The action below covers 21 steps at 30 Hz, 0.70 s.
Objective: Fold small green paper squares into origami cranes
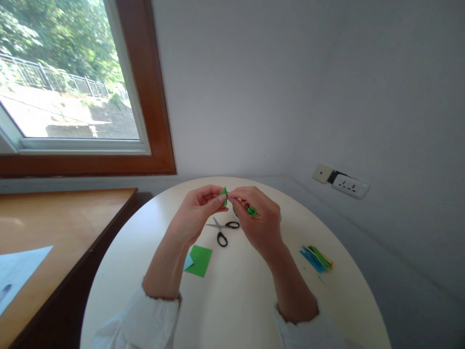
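Observation:
My left hand [199, 208] pinches a small piece of folded green paper [224, 196] between thumb and fingers, above the table. From the other side my right hand [259, 213] is closed, its thumb and forefinger pinching at the paper's edge. Under the right hand lie small green and red pieces [250, 210], mostly hidden; they seem to sit in a round dish that I cannot make out well. Just below the hands, scissors [222, 230] with black handles lie with their blades apart. Near my left wrist is a green paper square [199, 261], overlapping a light blue sheet [188, 261].
The round white table [232, 300] stands against the wall. Several coloured paper strips [316, 258] are piled at its right, with thin scraps beside them. A wooden desk [72, 218] with a white sheet [22, 271] is at the left, below a window. A socket strip [350, 185] is on the right wall.

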Motion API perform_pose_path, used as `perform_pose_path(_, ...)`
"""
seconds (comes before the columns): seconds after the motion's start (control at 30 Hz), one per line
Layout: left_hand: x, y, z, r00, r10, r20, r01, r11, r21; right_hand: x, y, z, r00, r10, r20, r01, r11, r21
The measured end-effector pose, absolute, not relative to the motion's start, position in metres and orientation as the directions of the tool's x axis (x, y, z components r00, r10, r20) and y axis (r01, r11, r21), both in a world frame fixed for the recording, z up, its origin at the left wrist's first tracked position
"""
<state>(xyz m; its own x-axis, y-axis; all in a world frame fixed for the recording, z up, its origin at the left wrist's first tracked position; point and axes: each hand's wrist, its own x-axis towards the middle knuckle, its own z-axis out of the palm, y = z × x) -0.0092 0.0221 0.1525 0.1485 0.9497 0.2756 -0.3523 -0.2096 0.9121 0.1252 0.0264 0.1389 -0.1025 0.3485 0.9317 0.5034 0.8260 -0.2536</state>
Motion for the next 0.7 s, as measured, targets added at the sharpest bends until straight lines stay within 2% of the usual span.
perform_pose_path(0.33, -0.0080, 0.0223, 0.1519, 0.113, 0.943, 0.314, -0.370, -0.254, 0.894, 0.1231, 0.0270, 0.1386, -0.084, 0.338, 0.937, 0.442, 0.856, -0.269)
perform_pose_path(0.7, -0.0044, 0.0188, 0.1543, 0.071, 0.922, 0.381, -0.398, -0.324, 0.858, 0.1189, 0.0236, 0.1412, -0.020, 0.434, 0.901, 0.429, 0.817, -0.384)
